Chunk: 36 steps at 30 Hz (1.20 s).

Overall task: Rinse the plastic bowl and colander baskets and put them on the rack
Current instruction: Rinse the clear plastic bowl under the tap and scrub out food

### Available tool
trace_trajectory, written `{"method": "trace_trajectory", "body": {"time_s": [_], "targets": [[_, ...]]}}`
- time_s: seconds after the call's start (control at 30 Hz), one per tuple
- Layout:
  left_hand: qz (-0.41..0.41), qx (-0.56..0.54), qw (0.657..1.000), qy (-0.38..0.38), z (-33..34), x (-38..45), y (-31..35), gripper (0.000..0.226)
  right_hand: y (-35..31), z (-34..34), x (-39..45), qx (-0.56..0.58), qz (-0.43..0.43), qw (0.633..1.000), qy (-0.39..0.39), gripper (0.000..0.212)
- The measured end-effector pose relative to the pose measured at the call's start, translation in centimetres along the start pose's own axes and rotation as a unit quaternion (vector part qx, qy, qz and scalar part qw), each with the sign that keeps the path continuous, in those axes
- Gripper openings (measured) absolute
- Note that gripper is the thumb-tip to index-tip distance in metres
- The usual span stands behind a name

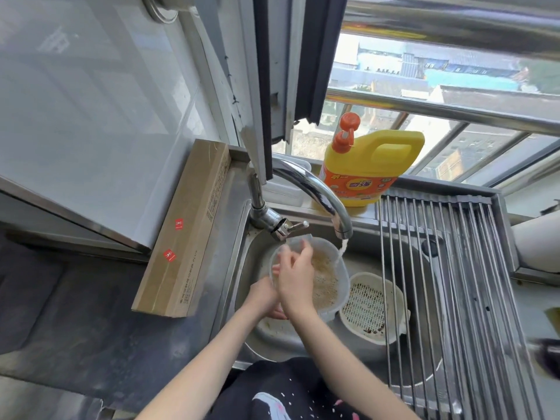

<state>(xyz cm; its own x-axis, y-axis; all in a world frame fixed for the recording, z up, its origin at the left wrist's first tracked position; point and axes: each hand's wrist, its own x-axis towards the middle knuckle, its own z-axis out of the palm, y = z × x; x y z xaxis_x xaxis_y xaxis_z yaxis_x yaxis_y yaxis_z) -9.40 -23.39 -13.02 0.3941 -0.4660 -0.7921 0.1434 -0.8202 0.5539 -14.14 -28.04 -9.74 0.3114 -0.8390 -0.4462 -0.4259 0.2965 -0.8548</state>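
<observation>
2 hands [285, 280] in plastic bowl [325, 277], faucet [315, 192] running

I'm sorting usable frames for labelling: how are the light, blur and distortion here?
Head view: bright daylight washes out the window; fisheye bends its frame and the rack; the right hand is motion-blurred over the plastic bowl.

left hand [266, 294] partly hidden behind right hand [295, 278], right hand's fingertips blurred, rack [472, 268] cut off at bottom edge
</observation>
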Motion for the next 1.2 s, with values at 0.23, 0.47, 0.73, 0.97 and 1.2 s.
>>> {"method": "trace_trajectory", "body": {"time_s": [0.23,0.47,0.73,0.97,1.2], "targets": [[-0.026,0.014,0.999,-0.043,1.0,0.0,-0.2,0.032,4.0,-7.9,-3.1,-0.093,-0.078,0.991,0.057,0.018],[-0.006,0.015,0.996,-0.087,1.4,0.1,0.7,0.027,4.7,-13.1,0.2,-0.367,0.041,0.923,0.106,0.043],[-0.021,-0.015,0.994,-0.105,1.4,1.0,1.4,0.022,2.3,-13.7,2.4,-0.453,0.062,0.889,-0.009,0.027],[0.065,0.071,0.995,-0.012,1.7,1.6,3.2,0.035,4.4,-13.3,1.4,-0.370,0.020,0.926,0.069,0.035],[0.099,0.071,0.992,0.030,2.7,1.1,3.0,0.027,3.9,-11.3,1.4,-0.569,-0.183,0.801,-0.035,0.045]]}}
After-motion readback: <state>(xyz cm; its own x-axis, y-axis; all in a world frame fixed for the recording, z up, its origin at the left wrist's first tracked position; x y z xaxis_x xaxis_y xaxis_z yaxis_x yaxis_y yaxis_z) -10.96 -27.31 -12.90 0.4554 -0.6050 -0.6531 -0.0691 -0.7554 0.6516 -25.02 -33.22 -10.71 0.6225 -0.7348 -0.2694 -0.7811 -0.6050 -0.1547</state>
